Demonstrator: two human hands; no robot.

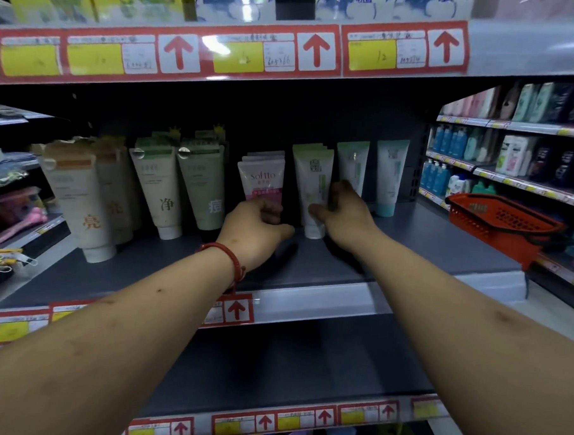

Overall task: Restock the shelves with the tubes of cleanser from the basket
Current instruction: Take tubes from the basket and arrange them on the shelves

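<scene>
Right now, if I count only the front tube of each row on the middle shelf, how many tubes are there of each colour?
Cream tubes with an orange character: 2
Cream tube with a green top: 1
Sage green tube: 1
Pink Softto tube: 1
White tubes with a pale green top: 2
White tube with a teal cap: 1
Total: 8

Head view — single wide-angle camera, close to the shelf (310,261)
It looks forward and slightly down along both outstretched forearms — the shelving fills the frame, edges bowed.
</scene>
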